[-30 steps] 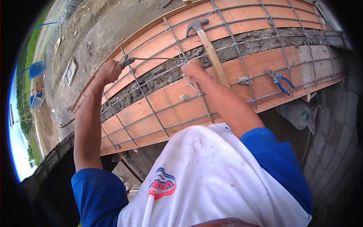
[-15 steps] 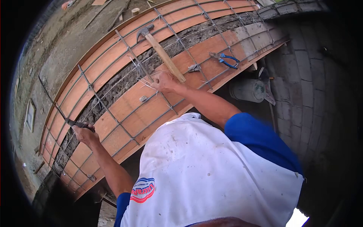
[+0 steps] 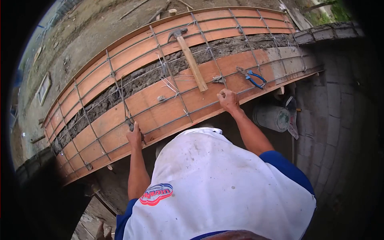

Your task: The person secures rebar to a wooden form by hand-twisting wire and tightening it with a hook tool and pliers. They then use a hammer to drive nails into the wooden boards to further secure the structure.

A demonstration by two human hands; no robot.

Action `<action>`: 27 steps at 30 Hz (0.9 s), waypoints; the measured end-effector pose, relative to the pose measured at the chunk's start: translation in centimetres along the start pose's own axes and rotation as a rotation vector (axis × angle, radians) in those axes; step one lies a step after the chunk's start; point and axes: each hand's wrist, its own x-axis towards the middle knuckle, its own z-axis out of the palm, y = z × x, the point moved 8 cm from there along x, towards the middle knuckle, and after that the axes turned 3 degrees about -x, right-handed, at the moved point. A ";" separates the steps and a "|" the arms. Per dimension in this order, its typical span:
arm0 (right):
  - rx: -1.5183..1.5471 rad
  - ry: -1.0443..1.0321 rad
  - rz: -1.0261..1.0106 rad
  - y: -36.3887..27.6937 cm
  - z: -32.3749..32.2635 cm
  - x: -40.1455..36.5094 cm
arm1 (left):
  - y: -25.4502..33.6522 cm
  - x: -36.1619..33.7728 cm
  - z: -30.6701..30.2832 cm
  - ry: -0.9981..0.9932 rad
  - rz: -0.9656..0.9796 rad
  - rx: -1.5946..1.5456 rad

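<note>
My left hand [image 3: 135, 134] is wrapped round a dark-handled tool [image 3: 129, 120] at the near side of the steel rebar grid [image 3: 156, 105]. A thin rod runs up from the handle and overlaps a crossbar. Above the near edge of the plywood [image 3: 146, 120], my right hand [image 3: 229, 101] is closed in a pinch; what it holds, if anything, is hidden. A claw hammer [image 3: 194, 66] with a wooden handle lies across the bars, left of that hand. Blue-handled pliers [image 3: 254, 79] rest to its right. Loose tie wires [image 3: 170, 85] stick up between my hands.
Rough mortar [image 3: 140, 72] fills the strip between the plywood panels. A small stone [image 3: 161, 98] sits on the near panel. A bucket [image 3: 272, 118] stands below the edge at right, beside a block wall [image 3: 320, 116]. Bare ground [image 3: 92, 44] lies beyond the far edge.
My left hand has swung right and nearer with the dark-handled tool. My right hand has left the tie wires and moved right, past the hammer's handle. The view has shifted.
</note>
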 end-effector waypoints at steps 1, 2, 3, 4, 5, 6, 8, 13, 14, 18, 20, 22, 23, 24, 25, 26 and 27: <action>-0.007 -0.016 -0.105 -1.4 1.1 2.3 | 0.6 0.1 0.1 0.031 0.031 0.220; -0.015 -0.027 -0.205 -2.8 2.4 4.5 | 1.1 0.2 0.5 0.054 0.049 0.442; -0.069 0.070 -0.290 -4.7 3.0 6.8 | 2.4 -0.1 1.3 0.055 0.113 0.754; -0.113 0.159 -0.365 -6.8 3.8 8.0 | 3.9 -1.3 1.6 0.044 0.152 1.080; -0.170 0.040 -0.236 -7.9 4.8 9.4 | 6.4 -3.7 2.3 0.057 0.192 1.119; -0.233 -0.068 -0.111 -8.5 5.7 10.8 | 8.6 -5.9 3.8 0.066 0.242 1.157; -0.145 -0.297 -0.017 -6.9 9.6 14.1 | 11.9 -9.0 6.5 0.064 0.727 0.862; 0.405 -0.428 0.006 -9.0 9.8 11.8 | 13.8 -12.4 14.7 -0.318 0.464 0.438; 0.332 -0.396 -0.091 -11.2 8.3 9.0 | 14.6 -12.7 16.3 -0.329 0.536 0.366; 0.486 -0.672 -0.436 -20.3 6.3 -3.0 | 15.1 -12.0 16.3 -0.207 0.456 0.219; 0.334 -1.153 -0.583 -20.7 7.9 -6.4 | 13.8 -12.3 12.0 -0.175 0.209 0.115; 0.079 -0.889 -0.514 -18.5 9.7 -1.3 | 11.2 -14.1 5.3 0.015 0.250 0.075; -0.005 -0.619 -0.508 -17.6 10.3 2.2 | 10.3 -16.1 1.7 0.071 0.206 0.074; -0.058 -0.505 -0.521 -17.6 11.1 5.0 | 7.4 -17.1 -2.1 0.112 0.177 0.113; -0.115 -0.391 -0.531 -17.8 11.7 7.3 | 5.9 -19.2 -4.8 0.162 0.211 0.015; -0.207 -0.331 -0.536 -17.8 12.5 8.6 | 3.0 -21.0 -7.8 0.236 0.155 0.030; -0.300 -0.266 -0.540 -18.2 13.1 9.2 | 0.4 -22.8 -10.4 0.287 0.099 0.043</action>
